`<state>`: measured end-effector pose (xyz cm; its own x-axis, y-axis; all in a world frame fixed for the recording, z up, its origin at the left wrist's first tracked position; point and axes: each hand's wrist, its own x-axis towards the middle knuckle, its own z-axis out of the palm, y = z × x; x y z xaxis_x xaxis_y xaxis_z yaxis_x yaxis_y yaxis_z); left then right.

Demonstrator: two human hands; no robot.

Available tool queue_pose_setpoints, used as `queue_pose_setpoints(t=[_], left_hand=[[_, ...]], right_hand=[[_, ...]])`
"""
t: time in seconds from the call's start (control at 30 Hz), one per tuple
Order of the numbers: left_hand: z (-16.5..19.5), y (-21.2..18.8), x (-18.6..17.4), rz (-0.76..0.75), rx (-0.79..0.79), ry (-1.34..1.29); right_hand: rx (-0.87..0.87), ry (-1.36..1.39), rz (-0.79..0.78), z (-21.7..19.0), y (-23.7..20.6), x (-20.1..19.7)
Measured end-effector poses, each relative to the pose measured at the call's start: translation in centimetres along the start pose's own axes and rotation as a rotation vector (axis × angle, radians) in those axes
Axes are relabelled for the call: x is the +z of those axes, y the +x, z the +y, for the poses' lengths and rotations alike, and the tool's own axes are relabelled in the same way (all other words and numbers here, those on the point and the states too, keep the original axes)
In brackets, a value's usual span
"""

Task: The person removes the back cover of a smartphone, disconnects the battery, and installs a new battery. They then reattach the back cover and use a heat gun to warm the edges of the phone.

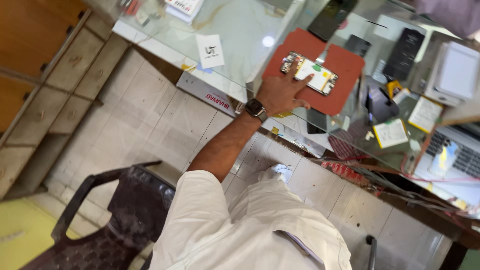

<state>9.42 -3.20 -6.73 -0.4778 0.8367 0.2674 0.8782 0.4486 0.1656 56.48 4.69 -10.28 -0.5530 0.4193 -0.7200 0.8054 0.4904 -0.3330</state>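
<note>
Left of the red mat (345, 65) on the glass tabletop (240, 30), our left hand (280, 92) reaches out, forefinger extended onto the opened phone (310, 73), whose long axis runs left-right; it grips nothing. Our right hand is out of view.

- Square white card with a black mark (210, 51), lying on the glass table's near-left part.
- Flat white box with red lettering (207, 93), under the table's near edge.
- White rectangular box (457, 72), toward the table's right edge.
- Black rectangular package (404, 53), just left of it.
- White label with yellow border (425, 114), below the glass.
</note>
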Motion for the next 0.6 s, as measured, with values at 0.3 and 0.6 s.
queue_pose_setpoints(t=[0.3,0.6], left_hand=[[0.3,-0.2,-2.7,-0.094,-0.061,-0.079],[-1.5,-1.9,-3.2,0.138,0.117,-0.321]], right_hand=[[0.018,-0.058,-0.021,-1.3,6.0,-1.0],[0.103,-0.198,0.008,1.7,3.3,0.1]])
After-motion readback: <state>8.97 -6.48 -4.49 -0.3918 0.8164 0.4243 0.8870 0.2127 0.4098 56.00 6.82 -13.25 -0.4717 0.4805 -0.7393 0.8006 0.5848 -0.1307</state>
